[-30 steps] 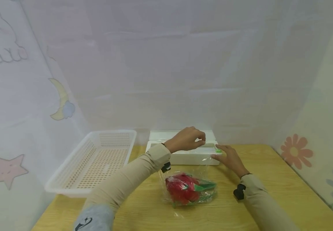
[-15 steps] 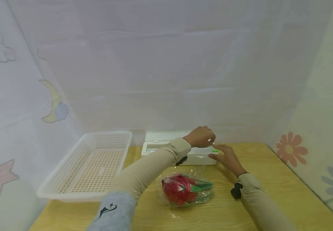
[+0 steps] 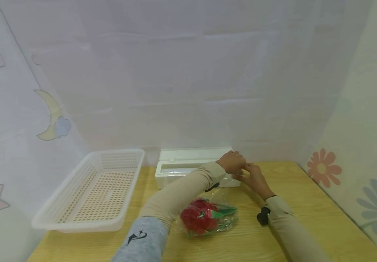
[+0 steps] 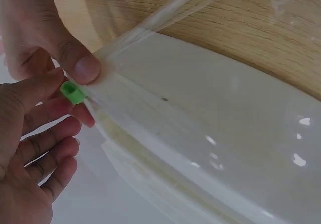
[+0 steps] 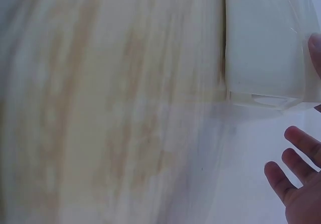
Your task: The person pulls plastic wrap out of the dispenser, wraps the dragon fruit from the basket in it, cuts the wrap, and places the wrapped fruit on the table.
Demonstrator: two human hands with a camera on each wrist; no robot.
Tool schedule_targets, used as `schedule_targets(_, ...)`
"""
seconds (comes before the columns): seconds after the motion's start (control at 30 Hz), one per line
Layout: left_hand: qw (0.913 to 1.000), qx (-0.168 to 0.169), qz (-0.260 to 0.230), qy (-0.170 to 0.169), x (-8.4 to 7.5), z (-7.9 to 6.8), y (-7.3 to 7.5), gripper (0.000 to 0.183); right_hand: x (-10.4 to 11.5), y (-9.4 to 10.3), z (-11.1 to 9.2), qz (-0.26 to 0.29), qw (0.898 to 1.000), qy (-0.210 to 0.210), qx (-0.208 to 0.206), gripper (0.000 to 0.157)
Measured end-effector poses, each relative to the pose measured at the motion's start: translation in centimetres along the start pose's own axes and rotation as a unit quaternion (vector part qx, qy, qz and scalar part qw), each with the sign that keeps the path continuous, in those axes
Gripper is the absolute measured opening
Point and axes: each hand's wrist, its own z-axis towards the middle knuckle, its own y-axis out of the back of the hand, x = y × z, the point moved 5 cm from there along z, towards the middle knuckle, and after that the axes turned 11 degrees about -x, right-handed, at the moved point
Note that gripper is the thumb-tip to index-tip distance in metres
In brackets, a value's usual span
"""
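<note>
A white cling film dispenser box (image 3: 163, 179) stands at the back of the table with its lid raised and a roll inside. My left hand (image 3: 231, 162) reaches across to the box's right end. In the left wrist view, its thumb and forefinger pinch a small green slider (image 4: 72, 92) on the box edge, the other fingers loosely bent. My right hand (image 3: 255, 180) holds that same end, its thumb (image 4: 86, 69) pressing on the front wall. Clear film (image 4: 150, 25) trails from the box towards a red artificial flower (image 3: 198, 217) with green leaves in clear wrapping.
A white perforated plastic basket (image 3: 106, 196) stands on the left of the wooden table (image 3: 306, 207). A pale cloth backdrop (image 3: 175, 91) hangs close behind the box. My left forearm passes over the left side of the flower.
My left hand has moved right along the box to its end, beside my right hand, and now pinches the green slider. The head view has turned slightly right.
</note>
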Motion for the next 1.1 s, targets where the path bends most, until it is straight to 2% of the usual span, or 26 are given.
schedule_targets(0.2,0.9997,-0.012,-0.023,0.006,0.6,-0.1,-1.1,0.014,0.2,0.2,-0.1,-0.003,1.0,0.002,-0.003,0.047)
schedule_targets(0.43,1.0,-0.006,0.004,0.004,0.9,-0.4,-1.3,0.014,0.1,0.4,0.2,-0.008,1.0,-0.02,0.011,0.045)
schedule_targets(0.63,0.9979,-0.005,0.065,-0.003,0.8,-0.7,-1.7,0.021,-0.2,0.6,0.1,-0.039,0.998,-0.047,0.03,0.049)
schedule_targets(0.73,0.9967,-0.009,0.081,-0.001,0.7,-0.6,-2.1,0.025,-0.2,0.6,0.0,-0.053,0.997,-0.05,0.034,0.051)
schedule_targets(0.97,0.996,0.001,0.088,0.016,0.6,-0.6,-2.6,0.035,0.0,1.0,-0.2,-0.133,0.989,-0.051,0.031,0.055)
schedule_targets(1.1,0.9958,0.01,0.089,0.022,0.6,-0.6,-2.8,0.036,0.2,1.1,0.0,-0.151,0.987,-0.051,0.031,0.056)
